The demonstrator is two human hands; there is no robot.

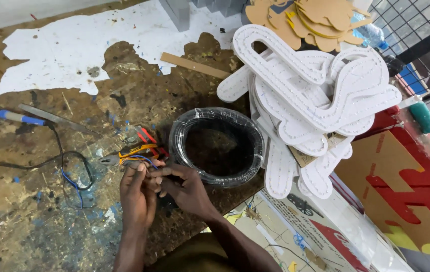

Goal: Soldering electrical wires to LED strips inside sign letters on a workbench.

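Left hand [137, 189] and right hand [184, 186] pinching thin wires [137, 159], seemingly, beside black cable coil [217, 146]

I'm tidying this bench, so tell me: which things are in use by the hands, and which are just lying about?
In use:
left hand
right hand
thin wires
pliers

Lying about:
black cable coil
white shapes
cardboard cutouts
wood strip
blue-handled tool
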